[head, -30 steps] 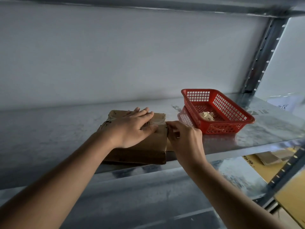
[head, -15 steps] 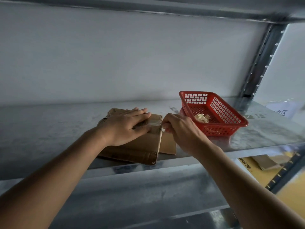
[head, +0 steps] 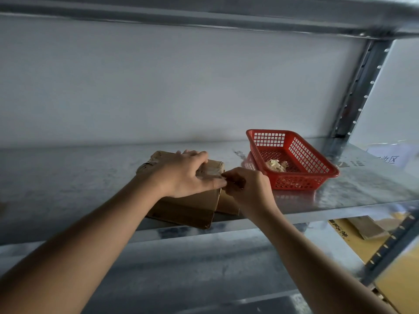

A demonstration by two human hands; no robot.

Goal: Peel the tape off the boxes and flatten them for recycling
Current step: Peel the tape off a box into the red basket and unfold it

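Observation:
A flat brown cardboard box (head: 188, 207) lies on the metal shelf (head: 68, 184), its front edge overhanging the shelf's lip. My left hand (head: 188, 175) lies palm down on its top and presses it, fingers spread across the clear tape (head: 210, 171) on the right end. My right hand (head: 247, 189) is at the box's right edge, thumb and fingertips pinched together at the tape's end beside my left thumb. A loose cardboard flap (head: 226, 203) sticks out under my right hand.
A red plastic basket (head: 317, 164) stands on the shelf to the right and holds a crumpled wad of peeled tape (head: 276, 165). A steel upright (head: 358, 87) rises at the back right. Lower right, yellow cartons (head: 353, 241) and cardboard pieces lie below the shelf.
My right hand has shifted left to the taped corner and now pinches at the tape's end. My left hand stays pressed on the box, its thumb reaching toward the right fingers.

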